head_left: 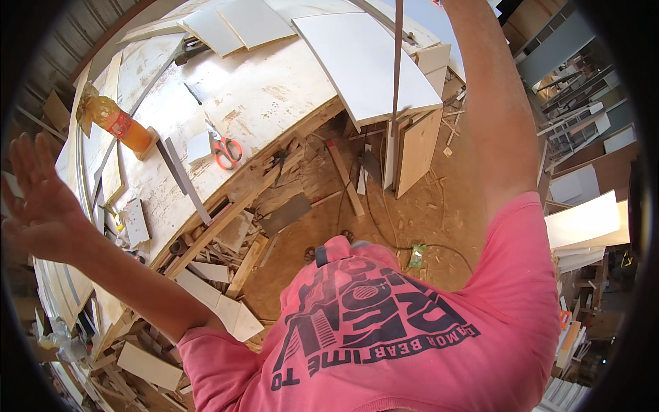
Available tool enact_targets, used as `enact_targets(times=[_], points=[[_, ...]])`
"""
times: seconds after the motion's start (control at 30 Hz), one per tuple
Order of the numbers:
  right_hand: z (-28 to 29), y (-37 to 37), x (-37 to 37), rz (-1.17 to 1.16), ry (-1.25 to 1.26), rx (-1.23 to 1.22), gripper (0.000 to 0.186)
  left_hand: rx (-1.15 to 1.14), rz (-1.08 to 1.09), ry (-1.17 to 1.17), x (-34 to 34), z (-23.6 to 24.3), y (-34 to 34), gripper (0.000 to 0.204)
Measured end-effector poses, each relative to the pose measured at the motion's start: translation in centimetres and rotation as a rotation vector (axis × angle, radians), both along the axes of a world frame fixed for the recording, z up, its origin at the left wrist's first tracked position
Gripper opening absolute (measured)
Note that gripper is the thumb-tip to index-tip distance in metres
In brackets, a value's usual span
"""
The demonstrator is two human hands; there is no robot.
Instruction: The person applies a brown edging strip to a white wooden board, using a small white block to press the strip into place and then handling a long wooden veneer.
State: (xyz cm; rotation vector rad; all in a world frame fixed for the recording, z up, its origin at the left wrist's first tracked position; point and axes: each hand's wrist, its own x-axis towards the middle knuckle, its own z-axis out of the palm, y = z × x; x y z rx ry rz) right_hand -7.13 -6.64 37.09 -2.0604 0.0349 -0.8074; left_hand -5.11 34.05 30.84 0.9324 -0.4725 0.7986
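My left hand (42,199) is raised at the far left with its fingers spread and nothing in it. Nearest to it on the workbench (274,82) stands a plastic bottle (127,130) of orange liquid with a red label. A pair of scissors (227,151) with orange-red handles lies beside a small white piece (199,146) near the bench's front edge. My right arm (491,103) stretches up past the top edge, so the hand itself is out of sight. Left of that arm, a large white panel (367,62) lies on the bench, with a thin dark upright strip (398,41) in front of it.
Wood offcuts (233,233) are piled under and along the bench's front. Boards (420,152) lean upright below the white panel. A cable (439,246) and a green packet (417,255) lie on the brown floor. Stacked panels (587,223) stand at the right.
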Motion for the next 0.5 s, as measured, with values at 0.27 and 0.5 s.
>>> enact_targets(times=[0.27, 0.5], points=[[3.7, 5.1, -1.6, 0.053, -0.043, -0.123, 0.022, 0.829, -0.907, 0.844, -3.9, -24.6, -15.8, 0.057], [3.9, 4.4, -7.3, 0.009, -0.051, -0.298, 0.024, 0.975, -0.898, 0.638, -6.7, -32.1, -30.3, 0.068]])
